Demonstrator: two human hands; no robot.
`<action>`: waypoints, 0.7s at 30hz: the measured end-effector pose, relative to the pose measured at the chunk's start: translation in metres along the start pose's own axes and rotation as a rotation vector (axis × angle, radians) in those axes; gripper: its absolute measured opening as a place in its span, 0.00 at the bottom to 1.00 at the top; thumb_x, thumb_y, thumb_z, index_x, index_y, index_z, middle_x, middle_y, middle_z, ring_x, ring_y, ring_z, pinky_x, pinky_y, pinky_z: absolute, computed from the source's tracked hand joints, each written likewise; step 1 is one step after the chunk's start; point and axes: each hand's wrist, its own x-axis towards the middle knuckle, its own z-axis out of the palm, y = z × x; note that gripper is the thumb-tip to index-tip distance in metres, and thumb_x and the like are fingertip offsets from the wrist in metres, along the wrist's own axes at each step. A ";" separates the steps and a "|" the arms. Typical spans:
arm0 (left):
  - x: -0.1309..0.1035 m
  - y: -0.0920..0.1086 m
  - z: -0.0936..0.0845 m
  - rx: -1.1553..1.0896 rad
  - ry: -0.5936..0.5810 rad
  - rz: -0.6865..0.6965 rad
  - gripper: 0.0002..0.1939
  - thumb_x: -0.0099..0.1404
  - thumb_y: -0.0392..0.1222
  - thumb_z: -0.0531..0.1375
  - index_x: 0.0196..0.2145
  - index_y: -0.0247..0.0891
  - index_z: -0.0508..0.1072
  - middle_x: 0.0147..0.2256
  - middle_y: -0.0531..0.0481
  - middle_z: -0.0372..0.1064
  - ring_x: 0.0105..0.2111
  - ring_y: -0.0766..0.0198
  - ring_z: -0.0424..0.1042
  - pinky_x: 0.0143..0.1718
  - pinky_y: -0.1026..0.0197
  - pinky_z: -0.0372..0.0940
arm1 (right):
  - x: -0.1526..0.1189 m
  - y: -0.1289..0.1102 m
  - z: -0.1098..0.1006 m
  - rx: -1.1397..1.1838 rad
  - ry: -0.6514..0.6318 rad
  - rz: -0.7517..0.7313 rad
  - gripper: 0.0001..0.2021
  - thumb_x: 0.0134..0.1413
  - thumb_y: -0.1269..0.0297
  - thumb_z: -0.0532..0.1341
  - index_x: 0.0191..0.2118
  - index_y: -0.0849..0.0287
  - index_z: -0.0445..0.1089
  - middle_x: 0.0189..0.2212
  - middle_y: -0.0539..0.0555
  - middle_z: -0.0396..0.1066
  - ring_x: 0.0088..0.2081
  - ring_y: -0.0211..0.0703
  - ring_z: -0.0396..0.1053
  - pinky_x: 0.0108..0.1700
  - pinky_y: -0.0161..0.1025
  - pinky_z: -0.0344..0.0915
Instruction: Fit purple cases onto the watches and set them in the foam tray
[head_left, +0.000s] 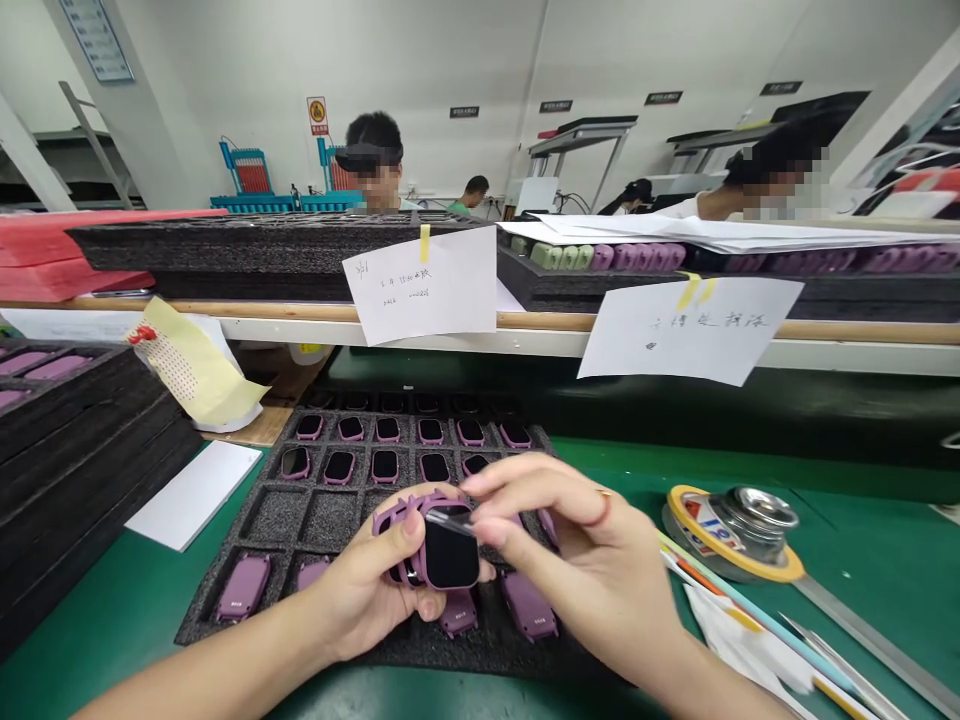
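My left hand [364,595] is closed around a small stack of purple smartwatch cases. The front watch case [452,562] turns its black screen towards me. With thumb and fingers pinched, my right hand [589,545] grips a clear film [452,520] at the upper right of that screen. The film looks partly lifted off the glass. Below both hands lies a black foam tray [199,600] with square pockets. Watch cases with dark screens fill its far rows, and purple cases such as this one [245,588] lie back-up in the near row. My hands hide part of the tray.
At right, a roll of tape [731,530] lies beside pens, tweezers and a white cloth [739,635]. Stacked black foam trays [75,480] and a white pad [195,495] are at left. A shelf [540,335] crosses behind, carrying more trays. Several people sit beyond it.
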 end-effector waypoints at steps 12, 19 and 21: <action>-0.005 0.008 0.004 0.032 -0.207 -0.009 0.21 0.58 0.56 0.69 0.41 0.36 0.79 0.34 0.44 0.78 0.20 0.72 0.72 0.17 0.76 0.63 | -0.007 -0.005 0.004 -0.206 -0.249 -0.107 0.34 0.43 0.67 0.77 0.56 0.53 0.65 0.54 0.56 0.72 0.57 0.45 0.69 0.59 0.35 0.68; -0.006 0.004 0.005 -0.020 -0.190 -0.029 0.23 0.58 0.56 0.69 0.45 0.40 0.77 0.34 0.45 0.78 0.20 0.72 0.72 0.17 0.76 0.63 | -0.009 -0.005 0.005 -0.216 -0.254 -0.140 0.34 0.46 0.69 0.75 0.58 0.53 0.63 0.55 0.56 0.69 0.58 0.44 0.68 0.60 0.33 0.67; -0.007 0.003 0.004 -0.033 -0.200 -0.008 0.21 0.59 0.55 0.68 0.46 0.41 0.77 0.35 0.45 0.79 0.26 0.68 0.77 0.18 0.76 0.64 | -0.011 -0.008 0.003 -0.213 -0.243 -0.129 0.34 0.48 0.69 0.74 0.60 0.54 0.62 0.58 0.59 0.67 0.61 0.47 0.66 0.62 0.37 0.66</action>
